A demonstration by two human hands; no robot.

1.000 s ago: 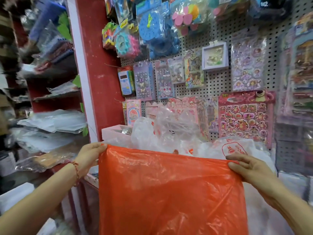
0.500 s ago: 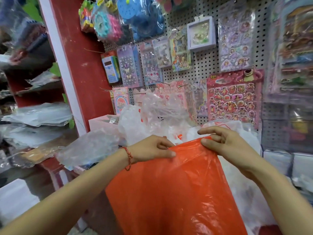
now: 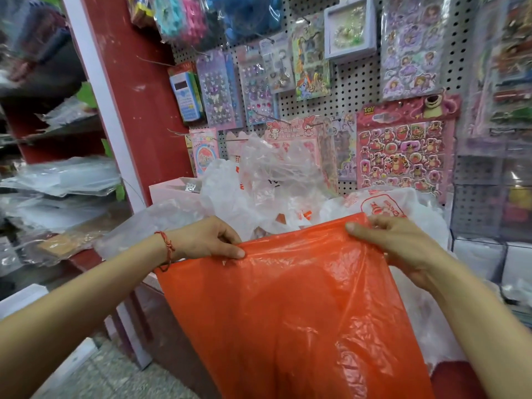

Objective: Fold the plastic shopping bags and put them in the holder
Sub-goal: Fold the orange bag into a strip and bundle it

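Note:
An orange plastic bag (image 3: 288, 312) hangs in front of me, held up by its top edge. My left hand (image 3: 207, 239) pinches that edge on the left, a red string bracelet on its wrist. My right hand (image 3: 394, 243) grips the edge on the right, fingers curled over the plastic. Behind the orange bag lies a heap of white and clear plastic bags (image 3: 273, 185), some with orange print. No bag holder can be made out for certain.
A pegboard (image 3: 357, 82) with hanging sticker packs and toys fills the wall ahead. A red pillar (image 3: 138, 90) stands left of it, with shelves of plastic-wrapped goods (image 3: 57, 180) further left. A pale pink box (image 3: 169, 191) sits by the pillar. Tiled floor (image 3: 115, 375) shows below.
My hands, spread wide at the bag's top corners a second ago, have come much closer together along the top edge. The bag now hangs narrower and creased. The camera has tilted down.

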